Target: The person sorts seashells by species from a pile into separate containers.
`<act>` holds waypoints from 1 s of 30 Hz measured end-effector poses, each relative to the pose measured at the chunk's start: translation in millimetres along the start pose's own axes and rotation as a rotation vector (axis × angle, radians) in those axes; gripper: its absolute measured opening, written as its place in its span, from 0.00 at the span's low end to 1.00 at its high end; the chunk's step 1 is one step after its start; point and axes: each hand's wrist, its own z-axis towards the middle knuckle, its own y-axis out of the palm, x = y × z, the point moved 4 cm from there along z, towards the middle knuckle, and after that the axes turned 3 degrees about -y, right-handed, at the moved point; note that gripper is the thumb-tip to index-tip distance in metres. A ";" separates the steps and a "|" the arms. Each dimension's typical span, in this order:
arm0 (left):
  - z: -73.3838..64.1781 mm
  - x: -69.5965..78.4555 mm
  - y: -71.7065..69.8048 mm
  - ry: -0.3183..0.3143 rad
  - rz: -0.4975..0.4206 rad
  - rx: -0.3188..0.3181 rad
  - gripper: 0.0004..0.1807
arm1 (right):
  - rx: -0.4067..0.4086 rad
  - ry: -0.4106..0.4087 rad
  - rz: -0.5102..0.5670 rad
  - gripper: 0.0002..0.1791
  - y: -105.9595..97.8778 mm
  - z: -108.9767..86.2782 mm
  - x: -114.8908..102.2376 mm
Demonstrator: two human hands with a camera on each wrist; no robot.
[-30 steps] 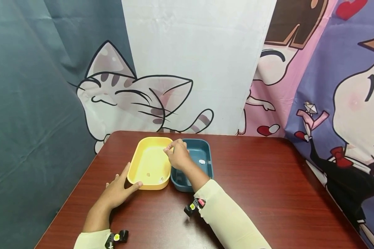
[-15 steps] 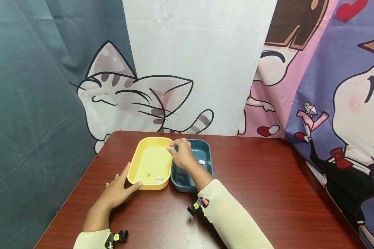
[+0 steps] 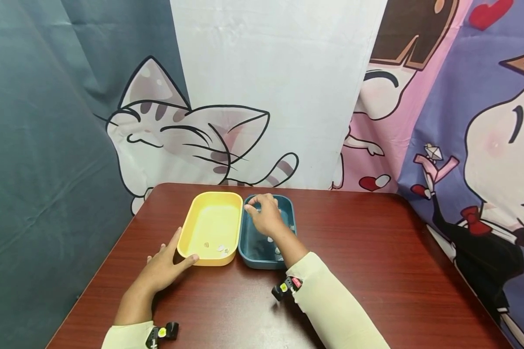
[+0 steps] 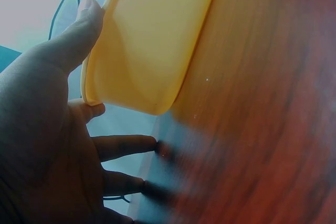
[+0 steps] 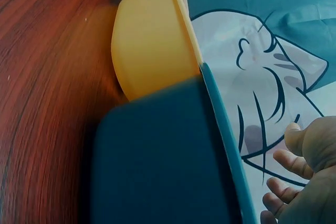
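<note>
My left hand point(image 3: 163, 269) rests at the near left corner of a yellow plastic tray point(image 3: 214, 220), thumb over the rim, other fingers spread and fairly straight. In the left wrist view the thumb point(image 4: 86, 19) lies along the rim. Over the blue tray point(image 3: 255, 245) hovers my right hand point(image 3: 267, 217), fingers loosely bent and nothing between them; the right wrist view shows this hand point(image 5: 310, 177) above the rim. A tan piece point(image 3: 207, 245) and whitish pieces point(image 3: 220, 248) lie in the yellow tray. Several small whitish pieces point(image 3: 269, 239) lie in the blue one, partly hidden by my wrist.
Both trays stand side by side on a reddish-brown wooden table point(image 3: 358, 261). Behind the table hangs a cartoon-printed cloth point(image 3: 318, 97), with a plain grey-green cloth part at the left.
My right hand has moved right, from the yellow tray's edge to over the blue tray. Another whitish piece now lies in the yellow tray. My left hand has stayed in place.
</note>
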 end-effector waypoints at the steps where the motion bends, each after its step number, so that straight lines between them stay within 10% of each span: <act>1: 0.2 -0.1 0.2 0.001 0.001 -0.001 0.61 | 0.007 0.002 -0.005 0.10 -2.2 -0.5 1.9; 30: -4.7 -5.2 -3.2 0.003 0.029 0.030 0.66 | 0.146 -0.007 -0.125 0.14 -72.5 -35.7 55.1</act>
